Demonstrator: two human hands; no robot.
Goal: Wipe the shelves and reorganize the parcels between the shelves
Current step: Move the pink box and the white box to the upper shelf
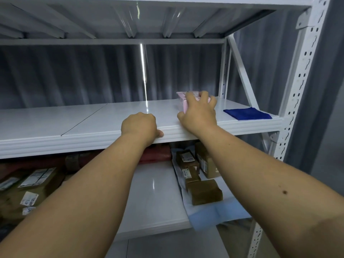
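From the head camera, the right hand lies over a pink parcel on the upper shelf, fingers spread and curled over its top and near side, so it holds the parcel; whether the parcel is lifted or sits on the shelf I cannot tell. The parcel lies straight ahead of that hand, further back from the shelf's front edge, and only its left end shows past the fingers, so its long axis is unclear, though it seems to run along the shelf. The left hand is curled over the shelf's front edge, thumb under the lip, gripping the shelf as a brace; it is well to the left of the parcel, so the right hand is plainly the nearer one. A folded blue cloth lies on the same shelf to the right of the parcel, apart from it. On the lower shelf sit brown parcels on a pale blue sheet under the right forearm, with more labelled parcels far to the left.
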